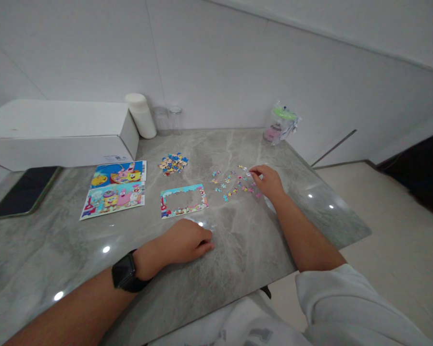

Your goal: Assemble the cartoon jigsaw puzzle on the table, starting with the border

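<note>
My right hand (pixel 270 181) reaches over the loose jigsaw pieces (pixel 228 180), its fingers pinched together on a small pale puzzle piece (pixel 248 174) at their tips. These pieces lie spread out to the right of a partly built jigsaw (pixel 203 197), whose border is joined around a bare middle. My left hand (pixel 187 240) rests on the table just below that border, fingers curled in and holding nothing I can see. A smartwatch (pixel 124 271) is on the left wrist. Behind the border sits a heap of other puzzle pieces (pixel 173 164), mostly blue and cream.
Two cartoon picture cards (pixel 113 199) lie left of the border, with a dark tablet or phone (pixel 24 191) further left. Along the wall stand a white box (pixel 57 149), a white bottle (pixel 141 117), two clear glasses (pixel 175 120) and a plastic-wrapped cup (pixel 279 124).
</note>
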The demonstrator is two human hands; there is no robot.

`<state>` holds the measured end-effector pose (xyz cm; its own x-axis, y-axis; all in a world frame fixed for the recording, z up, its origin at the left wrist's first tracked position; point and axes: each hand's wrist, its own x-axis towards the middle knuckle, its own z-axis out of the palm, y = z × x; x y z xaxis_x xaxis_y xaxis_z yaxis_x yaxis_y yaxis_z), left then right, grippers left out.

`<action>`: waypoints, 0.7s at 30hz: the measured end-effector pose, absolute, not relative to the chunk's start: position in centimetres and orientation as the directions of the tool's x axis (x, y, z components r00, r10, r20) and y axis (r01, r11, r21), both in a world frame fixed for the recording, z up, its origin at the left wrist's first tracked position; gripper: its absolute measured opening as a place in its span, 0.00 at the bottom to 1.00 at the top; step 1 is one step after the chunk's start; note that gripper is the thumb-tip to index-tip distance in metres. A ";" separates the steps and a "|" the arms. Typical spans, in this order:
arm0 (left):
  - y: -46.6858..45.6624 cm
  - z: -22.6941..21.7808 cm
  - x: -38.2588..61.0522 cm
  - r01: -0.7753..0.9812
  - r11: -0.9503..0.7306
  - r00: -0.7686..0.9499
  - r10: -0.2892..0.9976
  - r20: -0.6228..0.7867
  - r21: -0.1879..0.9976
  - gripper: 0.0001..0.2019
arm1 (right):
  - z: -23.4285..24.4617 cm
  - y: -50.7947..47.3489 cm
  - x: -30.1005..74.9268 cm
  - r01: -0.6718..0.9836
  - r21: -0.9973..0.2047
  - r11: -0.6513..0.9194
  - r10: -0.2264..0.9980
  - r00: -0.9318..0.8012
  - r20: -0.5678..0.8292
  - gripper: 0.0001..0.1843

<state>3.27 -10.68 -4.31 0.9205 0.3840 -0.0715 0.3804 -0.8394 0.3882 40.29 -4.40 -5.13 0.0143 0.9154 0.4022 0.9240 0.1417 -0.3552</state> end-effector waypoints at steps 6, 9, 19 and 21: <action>-10.6 -4.6 3.3 0.383 -0.837 0.920 0.383 -0.082 0.391 0.15 | -4.5 -4.8 41.4 0.935 -0.330 0.132 0.922 0.007 0.387 0.10; -10.6 -4.4 3.3 0.386 -0.835 0.920 0.381 -0.096 0.392 0.15 | -4.4 -5.0 41.5 0.942 -0.303 0.144 0.962 -0.061 0.266 0.09; -10.5 -3.9 3.4 0.387 -0.814 0.919 0.379 -0.109 0.432 0.15 | -4.5 -5.7 39.5 0.940 -0.233 0.250 0.967 -0.254 0.011 0.07; -10.5 -3.9 3.3 0.382 -0.814 0.920 0.379 -0.097 0.439 0.15 | -4.5 -5.7 39.3 0.935 -0.244 0.259 0.964 -0.264 0.010 0.05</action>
<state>3.32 -10.47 -3.86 0.9202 0.3793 -0.0971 0.3817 -0.8136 0.4385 39.32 -5.72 -4.52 -0.2644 0.9644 0.0099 0.9347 0.2587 -0.2438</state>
